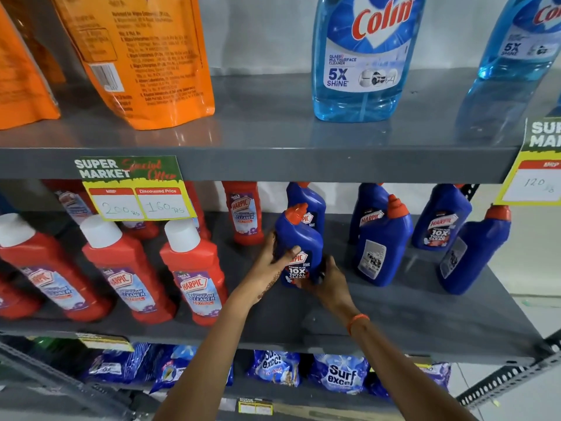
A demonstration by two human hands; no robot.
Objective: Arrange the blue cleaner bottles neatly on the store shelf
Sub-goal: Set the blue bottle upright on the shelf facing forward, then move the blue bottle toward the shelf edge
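Several dark blue cleaner bottles with orange-red caps stand on the middle grey shelf [425,317]. I hold one blue bottle [299,238] upright with both hands, its front label toward me. My left hand [274,262] wraps its left side and my right hand [329,279] grips its lower right. Another blue bottle [312,205] stands right behind it. To the right stand a blue bottle showing its back label [384,241], one behind that [368,208], one further back [441,217], and a tilted-looking one at the far right [473,253].
Red bathroom cleaner bottles with white caps [194,268] fill the shelf's left half. A price tag [133,189] hangs from the upper shelf, which carries orange pouches [145,56] and light blue glass-cleaner bottles [361,56]. Detergent packs [340,375] lie on the lower shelf.
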